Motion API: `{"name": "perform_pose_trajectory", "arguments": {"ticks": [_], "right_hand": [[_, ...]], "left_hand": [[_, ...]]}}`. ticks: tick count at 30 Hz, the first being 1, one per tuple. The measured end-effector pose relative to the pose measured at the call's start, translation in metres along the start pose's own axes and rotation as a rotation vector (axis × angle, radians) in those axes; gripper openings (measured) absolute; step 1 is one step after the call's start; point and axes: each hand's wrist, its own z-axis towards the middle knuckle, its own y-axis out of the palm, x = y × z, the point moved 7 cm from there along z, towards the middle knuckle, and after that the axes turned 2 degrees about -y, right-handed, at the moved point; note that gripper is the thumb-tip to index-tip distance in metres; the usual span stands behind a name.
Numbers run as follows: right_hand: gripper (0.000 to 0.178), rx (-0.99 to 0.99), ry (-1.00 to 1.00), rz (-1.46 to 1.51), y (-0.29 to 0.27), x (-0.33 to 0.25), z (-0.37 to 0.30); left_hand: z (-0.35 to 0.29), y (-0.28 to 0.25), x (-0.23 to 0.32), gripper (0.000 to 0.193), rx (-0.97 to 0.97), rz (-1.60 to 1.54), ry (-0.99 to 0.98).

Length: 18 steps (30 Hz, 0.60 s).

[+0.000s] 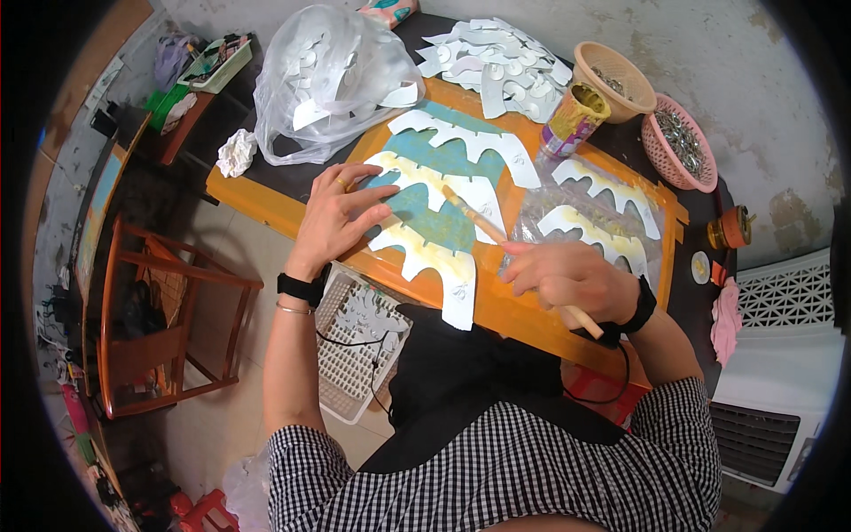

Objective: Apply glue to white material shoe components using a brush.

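My right hand (572, 279) is closed round a wooden-handled brush (479, 219). Its tip touches the middle one of three white scalloped cut-outs, the cut-out (483, 199) smeared with yellow paste. My left hand (341, 217) lies with fingers spread, the fingertips on that same piece's left end. Nearer to me lies another yellow-smeared cut-out (417, 253), its right leg reaching over the board's front edge. Farther back is a cut-out (470, 142) that looks mostly bare white. All three rest on a blue-green patch of the tan-edged board (266, 206).
Right of my work, two smeared cut-outs (589, 232) lie on clear plastic. Behind stand a yellow-stained can (567, 124), a beige basket (589, 58), a pink basket of metal bits (656, 146), a cut-out pile (505, 62) and a plastic bag (284, 80). A white crate (355, 403) sits below.
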Motion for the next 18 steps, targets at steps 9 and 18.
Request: {"name": "perform_pose_trajectory", "arguments": {"ticks": [9,18], "right_hand": [[0.014,-0.057,0.038,-0.171,-0.007,0.008,0.006],[0.014,-0.032,0.045,-0.168,-0.006,-0.006,-0.014]], "left_hand": [[0.002,0.0,0.001,0.037,-0.016,-0.013,-0.01],[0.002,0.001,0.0,0.037,-0.025,-0.006,-0.014]]}}
